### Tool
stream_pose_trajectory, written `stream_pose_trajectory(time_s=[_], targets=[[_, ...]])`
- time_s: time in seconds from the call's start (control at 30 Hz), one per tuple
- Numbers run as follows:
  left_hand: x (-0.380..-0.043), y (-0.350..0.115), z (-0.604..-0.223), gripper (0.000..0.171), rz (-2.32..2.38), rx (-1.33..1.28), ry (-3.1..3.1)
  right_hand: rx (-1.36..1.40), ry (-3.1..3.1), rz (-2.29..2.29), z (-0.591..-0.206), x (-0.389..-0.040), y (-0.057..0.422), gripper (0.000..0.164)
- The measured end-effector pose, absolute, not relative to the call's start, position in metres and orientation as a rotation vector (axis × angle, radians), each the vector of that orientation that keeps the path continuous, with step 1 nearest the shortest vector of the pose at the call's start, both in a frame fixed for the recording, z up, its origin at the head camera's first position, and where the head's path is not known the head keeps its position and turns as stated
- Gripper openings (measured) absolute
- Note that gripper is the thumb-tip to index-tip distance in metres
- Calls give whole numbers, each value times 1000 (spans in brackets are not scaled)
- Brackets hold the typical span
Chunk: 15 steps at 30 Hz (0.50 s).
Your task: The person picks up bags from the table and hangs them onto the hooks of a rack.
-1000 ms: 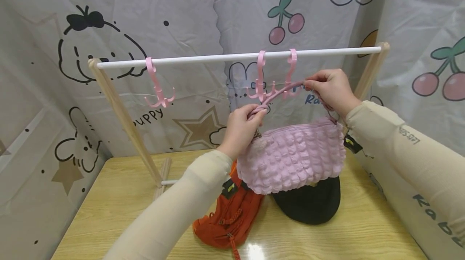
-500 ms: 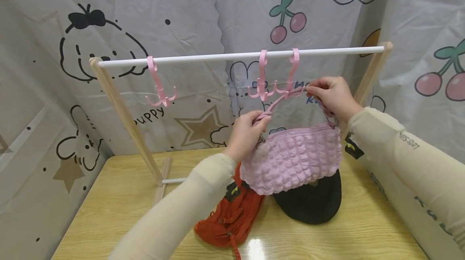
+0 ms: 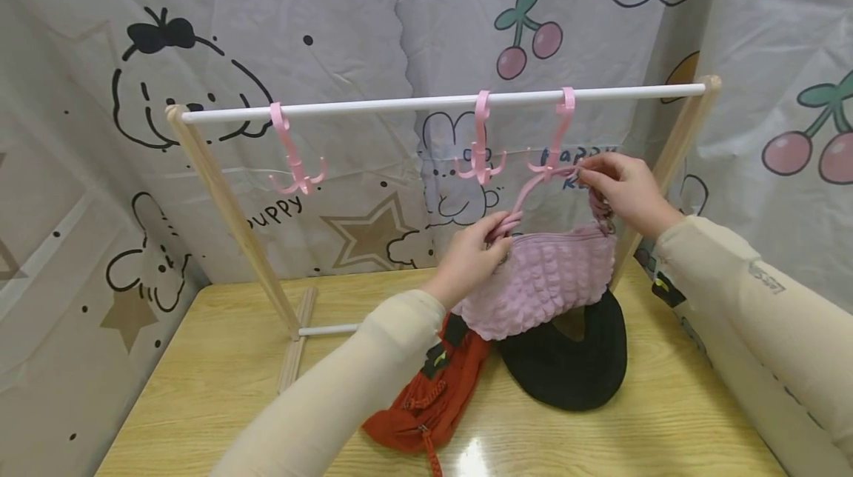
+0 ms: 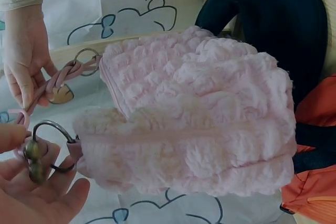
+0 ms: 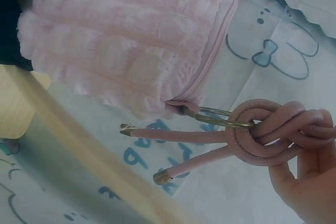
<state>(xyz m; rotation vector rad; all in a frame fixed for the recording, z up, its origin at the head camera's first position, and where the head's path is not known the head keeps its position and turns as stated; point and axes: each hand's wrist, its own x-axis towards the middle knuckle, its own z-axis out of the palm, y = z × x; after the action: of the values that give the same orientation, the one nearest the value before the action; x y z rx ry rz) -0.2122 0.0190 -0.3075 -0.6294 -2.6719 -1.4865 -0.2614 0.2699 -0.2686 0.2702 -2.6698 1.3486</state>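
A puffy pink handbag (image 3: 543,281) hangs in the air below the rail, its zipped top upward. My left hand (image 3: 469,258) grips the left end of its pink strap (image 3: 526,192), close to a metal ring (image 4: 50,124) in the left wrist view. My right hand (image 3: 623,192) pinches the strap near its right end. Between my hands, the strap meets the lower prongs of the rightmost pink hook (image 3: 561,129); whether it sits in a prong is unclear. In the right wrist view, a strap knot (image 5: 268,135) joins a ring at the bag's corner.
A wooden rack with a white rail (image 3: 386,104) carries two more pink hooks, one in the middle (image 3: 481,136) and one at left (image 3: 288,144). Below, an orange bag (image 3: 433,395) and a black curved bag (image 3: 566,366) lie on the wooden table (image 3: 213,373).
The rightmost hook has slid right along the rail. Both hands and the pink handbag have moved right, and the hands are lower than a second ago.
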Motion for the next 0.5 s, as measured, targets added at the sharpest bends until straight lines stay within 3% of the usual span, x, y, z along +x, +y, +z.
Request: stream_pose_trajectory(time_s=[0.5], targets=[[-207,21,-322,64,-1529,-787,-2739,261,-2686,1099,-280,-254,290,40]])
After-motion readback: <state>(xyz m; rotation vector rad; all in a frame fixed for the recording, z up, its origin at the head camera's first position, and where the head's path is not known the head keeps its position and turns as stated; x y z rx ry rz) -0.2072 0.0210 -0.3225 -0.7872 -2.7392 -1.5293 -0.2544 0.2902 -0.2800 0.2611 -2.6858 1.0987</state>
